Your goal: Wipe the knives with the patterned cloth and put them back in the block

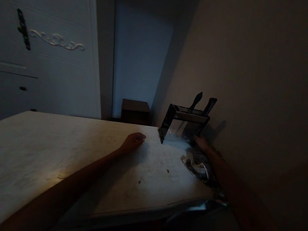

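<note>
A black knife stand [189, 116] with two dark-handled knives, one handle [196, 101] beside another [210, 106], is at the back right of a pale marbled countertop [84, 152], close to the wall. My right hand [202, 144] is at the lower right end of the stand and appears to grip it; its fingertips are partly hidden in the dark. My left hand [135, 140] is low over the counter, left of the stand, fingers curled in; what they hold, if anything, does not show. Near my right forearm lies a dark, irregular object with a pale curved rim [199, 168], too dim to name.
Small dark bits [139, 180] lie on the counter. Its front edge [138, 215] runs close to me, and a bare wall [256, 86] bounds the right side. Beyond are a white panelled door [54, 72] with a black handle and a low brown box-like piece [135, 106]. The light is dim.
</note>
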Demonstrator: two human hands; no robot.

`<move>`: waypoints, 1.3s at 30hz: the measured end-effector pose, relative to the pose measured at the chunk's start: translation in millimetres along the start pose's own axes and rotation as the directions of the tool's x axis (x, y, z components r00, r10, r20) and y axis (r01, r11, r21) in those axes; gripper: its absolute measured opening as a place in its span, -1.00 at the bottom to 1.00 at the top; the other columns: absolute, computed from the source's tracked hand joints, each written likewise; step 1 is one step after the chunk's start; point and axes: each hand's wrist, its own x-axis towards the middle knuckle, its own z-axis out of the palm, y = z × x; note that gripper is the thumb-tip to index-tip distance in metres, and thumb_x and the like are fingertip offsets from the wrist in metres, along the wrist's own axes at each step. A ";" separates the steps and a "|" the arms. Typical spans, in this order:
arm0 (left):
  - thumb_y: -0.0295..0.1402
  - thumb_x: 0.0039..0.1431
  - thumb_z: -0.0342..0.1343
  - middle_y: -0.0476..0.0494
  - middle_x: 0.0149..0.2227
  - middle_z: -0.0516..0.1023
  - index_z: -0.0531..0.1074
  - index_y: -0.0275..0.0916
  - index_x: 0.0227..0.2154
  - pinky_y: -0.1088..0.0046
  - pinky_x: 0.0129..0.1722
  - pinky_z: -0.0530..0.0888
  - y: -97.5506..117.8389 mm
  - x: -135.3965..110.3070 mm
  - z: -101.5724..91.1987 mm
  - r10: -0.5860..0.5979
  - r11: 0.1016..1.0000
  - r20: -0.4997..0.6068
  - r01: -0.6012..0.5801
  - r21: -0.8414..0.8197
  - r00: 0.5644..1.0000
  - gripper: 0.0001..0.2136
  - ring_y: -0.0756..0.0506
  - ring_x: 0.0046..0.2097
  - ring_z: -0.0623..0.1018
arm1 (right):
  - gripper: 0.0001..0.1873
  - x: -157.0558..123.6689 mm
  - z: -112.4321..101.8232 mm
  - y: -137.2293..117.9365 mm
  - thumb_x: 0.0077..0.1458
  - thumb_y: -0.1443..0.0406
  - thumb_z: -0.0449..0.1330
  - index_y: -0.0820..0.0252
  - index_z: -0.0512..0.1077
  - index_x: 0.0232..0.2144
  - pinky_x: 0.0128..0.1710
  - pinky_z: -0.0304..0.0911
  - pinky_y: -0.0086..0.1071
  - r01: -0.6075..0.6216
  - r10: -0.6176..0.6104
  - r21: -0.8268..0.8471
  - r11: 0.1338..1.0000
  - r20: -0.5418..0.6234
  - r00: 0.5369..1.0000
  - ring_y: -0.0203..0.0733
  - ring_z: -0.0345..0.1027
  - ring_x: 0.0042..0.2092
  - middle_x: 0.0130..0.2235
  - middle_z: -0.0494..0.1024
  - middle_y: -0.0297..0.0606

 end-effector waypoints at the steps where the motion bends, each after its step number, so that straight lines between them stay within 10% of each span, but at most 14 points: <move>1: -0.33 -0.05 0.13 -0.20 -0.24 0.63 0.52 -0.27 -0.37 0.22 -0.06 0.51 -2.3 -4.6 -11.7 -0.004 1.000 -0.012 0.004 0.002 1.000 -0.82 -0.17 -0.17 0.60 | -0.76 -1.3 -3.9 -3.1 -0.02 0.31 0.10 0.28 0.50 -0.30 -0.22 0.34 -0.35 -0.013 0.013 -0.011 1.000 0.005 1.000 -0.08 0.47 -0.19 -0.28 0.61 -0.12; 12: -0.28 -0.11 0.07 -0.13 -0.41 0.61 0.54 -0.27 -0.44 0.40 -0.37 0.49 -22.2 -54.0 -111.6 -0.191 0.980 -0.234 0.174 -0.092 0.953 -0.77 -0.08 -0.42 0.56 | -0.72 -28.0 -53.7 -83.7 -0.10 0.32 0.25 0.16 0.28 -0.74 -0.48 0.07 -0.33 -0.056 0.031 -0.324 0.944 -0.081 0.996 -0.19 0.27 -0.53 -0.65 0.34 -0.23; 19: -0.41 -0.25 -0.10 -0.03 -0.66 0.41 0.46 -0.24 -0.62 0.45 -0.50 0.33 -26.0 -62.2 -131.6 -0.213 0.973 -0.256 0.228 0.030 0.943 -0.78 -0.05 -0.55 0.41 | -0.67 -70.4 52.1 -174.9 -0.02 0.10 0.14 0.13 0.22 -0.66 -0.53 -0.03 -0.43 0.350 -0.343 -0.098 0.932 0.075 0.936 -0.31 0.16 -0.53 -0.62 0.29 -0.39; 26: -0.45 -0.33 -0.14 -0.03 -0.71 0.32 0.34 -0.22 -0.76 0.43 -0.45 0.33 -23.8 -64.3 -141.3 -0.193 0.960 -0.265 0.238 0.150 0.945 -0.85 -0.06 -0.52 0.40 | -0.62 -95.8 167.4 -205.8 0.04 0.15 0.00 0.10 0.04 -0.72 -0.53 -0.09 -0.41 0.430 -0.438 0.105 0.897 0.074 0.896 -0.32 0.06 -0.57 -0.66 0.12 -0.42; 36: -0.52 -0.23 -0.07 -0.03 -0.67 0.37 0.37 -0.25 -0.74 0.48 -0.38 0.31 -8.1 -67.7 -134.4 -0.223 0.868 -0.102 0.245 0.432 0.969 -0.84 -0.03 -0.47 0.41 | -0.46 -120.7 201.7 -198.6 0.28 0.10 -0.08 0.16 0.39 -0.65 -0.45 -0.11 -0.37 0.762 -0.619 -0.263 0.592 0.457 0.639 -0.27 0.29 -0.50 -0.58 0.48 -0.28; 39: -0.52 -0.19 -0.05 -0.06 -0.61 0.44 0.44 -0.26 -0.68 0.47 -0.35 0.31 -4.4 -68.0 -133.6 -0.243 0.831 -0.082 0.251 0.496 0.967 -0.82 -0.05 -0.44 0.43 | -0.54 -121.4 197.6 -198.8 0.27 0.11 -0.04 0.15 0.43 -0.56 -0.45 -0.12 -0.38 0.759 -0.606 -0.264 0.596 0.472 0.640 -0.27 0.31 -0.47 -0.54 0.51 -0.29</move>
